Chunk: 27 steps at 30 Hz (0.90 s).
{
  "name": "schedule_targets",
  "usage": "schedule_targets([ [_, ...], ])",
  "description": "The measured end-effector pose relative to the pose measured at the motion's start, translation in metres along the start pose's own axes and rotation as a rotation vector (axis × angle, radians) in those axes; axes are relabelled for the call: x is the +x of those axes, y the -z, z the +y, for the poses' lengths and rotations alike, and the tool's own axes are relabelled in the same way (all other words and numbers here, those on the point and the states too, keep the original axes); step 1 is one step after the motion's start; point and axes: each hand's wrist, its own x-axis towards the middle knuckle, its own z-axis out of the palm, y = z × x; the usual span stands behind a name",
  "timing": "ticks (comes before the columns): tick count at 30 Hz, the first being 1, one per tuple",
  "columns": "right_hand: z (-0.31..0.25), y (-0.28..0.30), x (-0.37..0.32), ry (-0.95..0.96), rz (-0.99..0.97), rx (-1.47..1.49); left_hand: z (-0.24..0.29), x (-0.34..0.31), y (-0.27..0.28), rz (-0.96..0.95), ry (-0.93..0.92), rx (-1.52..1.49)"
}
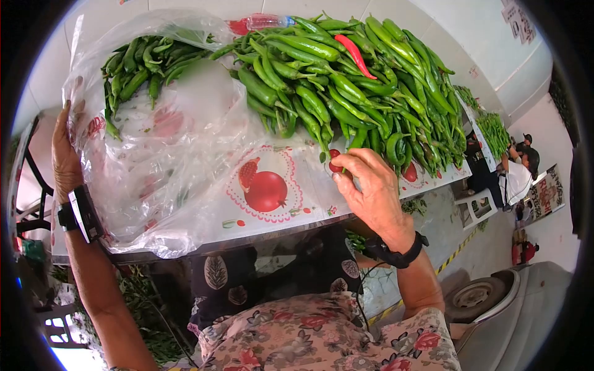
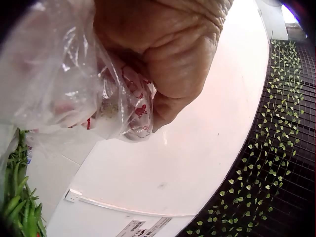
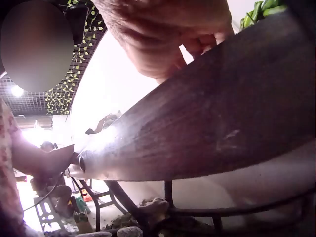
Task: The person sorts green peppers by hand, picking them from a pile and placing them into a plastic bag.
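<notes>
My left hand grips the edge of a clear plastic bag at the table's left side. In the left wrist view the film of the bag bunches against the curled fingers of that hand. Some green chili peppers lie inside the bag toward the back. My right hand is at the front of a large pile of green chili peppers. Its thumb and fingers pinch a green chili pepper, partly hidden by the hand. One red chili pepper lies on top.
The table has a pomegranate-print cover and a dark front edge. A plastic bottle lies behind the pile. More green peppers lie on another surface at the right, near a person in white. A car stands lower right.
</notes>
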Motion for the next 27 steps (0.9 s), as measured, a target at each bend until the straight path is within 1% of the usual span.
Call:
schedule_targets([
  [1, -0.003, 0.000, 0.002, 0.052, 0.004, -0.030, -0.001, 0.001, 0.001, 0.002, 0.007, -0.010],
  [3, -0.005, -0.001, 0.004, 0.043, -0.053, -0.060, -0.001, 0.005, 0.003, 0.035, 0.127, -0.200],
  [5, -0.003, -0.005, 0.006, 0.071, -0.090, -0.120, -0.002, 0.004, 0.004, 0.037, 0.129, -0.221],
  [7, -0.001, -0.009, 0.006, 0.084, -0.083, -0.117, 0.000, -0.002, 0.001, 0.005, 0.012, -0.068],
  [10, -0.001, -0.010, 0.005, 0.076, -0.073, -0.121, 0.006, -0.003, 0.001, -0.030, -0.035, 0.055],
  [14, 0.002, -0.012, 0.001, 0.068, -0.023, -0.134, 0.008, -0.004, -0.003, -0.026, -0.060, 0.048],
  [20, 0.001, -0.015, -0.007, 0.072, 0.122, 0.004, 0.005, 0.000, -0.003, -0.002, -0.035, 0.020],
  [22, 0.002, -0.015, -0.010, 0.112, 0.099, 0.020, 0.006, -0.003, -0.003, 0.002, -0.036, 0.035],
  [23, 0.002, -0.015, -0.011, 0.131, 0.089, 0.027, 0.006, -0.003, -0.002, 0.004, -0.013, -0.003],
  [27, 0.003, -0.019, -0.014, 0.034, 0.098, 0.118, -0.001, 0.003, 0.005, 0.014, 0.087, -0.137],
])
